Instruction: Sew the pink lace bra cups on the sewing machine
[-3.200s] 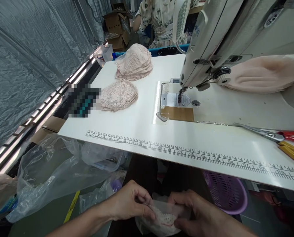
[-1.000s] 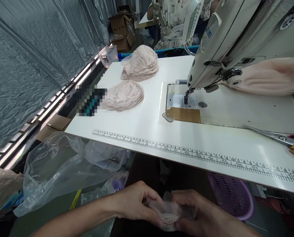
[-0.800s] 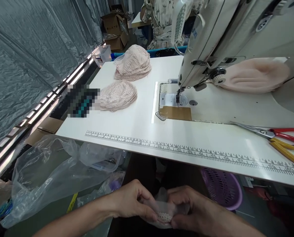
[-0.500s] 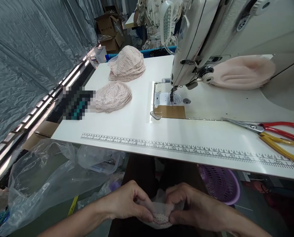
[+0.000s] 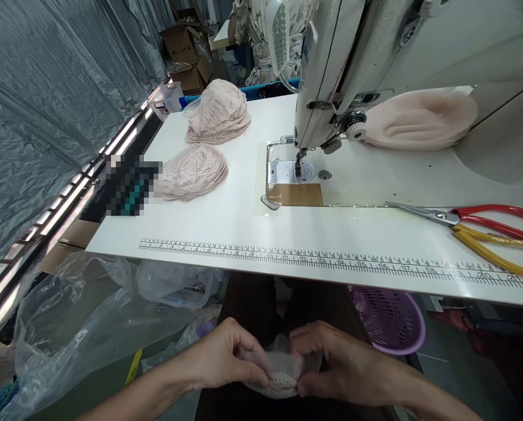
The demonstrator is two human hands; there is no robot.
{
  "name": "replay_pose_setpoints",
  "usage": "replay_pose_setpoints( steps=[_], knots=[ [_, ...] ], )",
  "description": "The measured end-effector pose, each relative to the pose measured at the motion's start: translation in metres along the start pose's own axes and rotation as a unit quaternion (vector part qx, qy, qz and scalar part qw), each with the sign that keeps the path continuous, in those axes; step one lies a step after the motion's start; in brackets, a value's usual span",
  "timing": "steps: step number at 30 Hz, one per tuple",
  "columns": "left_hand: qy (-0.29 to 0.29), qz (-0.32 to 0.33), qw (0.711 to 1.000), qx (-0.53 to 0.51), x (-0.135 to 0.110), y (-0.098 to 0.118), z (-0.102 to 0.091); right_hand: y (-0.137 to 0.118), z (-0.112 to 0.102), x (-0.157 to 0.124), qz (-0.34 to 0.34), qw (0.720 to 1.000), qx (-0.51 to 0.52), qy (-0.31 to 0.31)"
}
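Below the table's front edge, my left hand (image 5: 226,359) and my right hand (image 5: 338,365) meet in my lap. Both pinch a small clear plastic bag (image 5: 281,374) that holds a bit of white lace trim. Fingers and thumbs of each hand are closed on the bag from either side. On the white sewing table (image 5: 244,225) lie two piles of pink lace pieces, one near (image 5: 193,172) and one farther back (image 5: 217,111).
A white sewing machine (image 5: 353,58) stands at the right, pink padded cups (image 5: 419,120) behind it. Red and yellow scissors (image 5: 476,225) lie at the right edge. A purple basket (image 5: 388,318) sits under the table. Loose clear plastic bags (image 5: 90,316) lie at the left. A person in a floral dress (image 5: 261,35) stands at the back.
My hands have kept kneading the small bag, pressing the lace trim into a tighter bunch between the fingertips. The view has swung a little to the right.
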State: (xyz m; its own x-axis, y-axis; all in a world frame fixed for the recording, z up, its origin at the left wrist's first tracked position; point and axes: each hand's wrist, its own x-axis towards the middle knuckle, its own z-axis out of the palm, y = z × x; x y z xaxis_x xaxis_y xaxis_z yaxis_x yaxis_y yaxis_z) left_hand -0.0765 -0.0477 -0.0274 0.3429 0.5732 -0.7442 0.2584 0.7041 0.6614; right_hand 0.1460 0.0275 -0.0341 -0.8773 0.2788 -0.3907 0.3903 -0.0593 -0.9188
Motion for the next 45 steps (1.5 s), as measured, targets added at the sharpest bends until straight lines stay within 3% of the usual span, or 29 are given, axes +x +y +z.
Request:
replay_pose_setpoints(
  steps=[11, 23, 33, 45],
  knots=[
    [0.011, -0.008, 1.000, 0.010, -0.0011, 0.0007, 0.0015, 0.0066, -0.0014, -0.0004, -0.005, 0.999, 0.000, -0.034],
    [0.028, 0.020, 0.998, 0.058, -0.0026, 0.0001, 0.0006, 0.0054, -0.0004, 0.0027, -0.022, 0.997, 0.075, -0.019],
    [0.017, 0.005, 1.000, -0.026, -0.0005, 0.0017, 0.0004, 0.0057, -0.0020, 0.0024, 0.013, 0.996, 0.086, -0.011],
    [0.053, 0.025, 0.998, -0.038, 0.0009, 0.0032, 0.0033, 0.0090, 0.0042, 0.0058, 0.005, 0.994, 0.104, 0.026]
  ],
)
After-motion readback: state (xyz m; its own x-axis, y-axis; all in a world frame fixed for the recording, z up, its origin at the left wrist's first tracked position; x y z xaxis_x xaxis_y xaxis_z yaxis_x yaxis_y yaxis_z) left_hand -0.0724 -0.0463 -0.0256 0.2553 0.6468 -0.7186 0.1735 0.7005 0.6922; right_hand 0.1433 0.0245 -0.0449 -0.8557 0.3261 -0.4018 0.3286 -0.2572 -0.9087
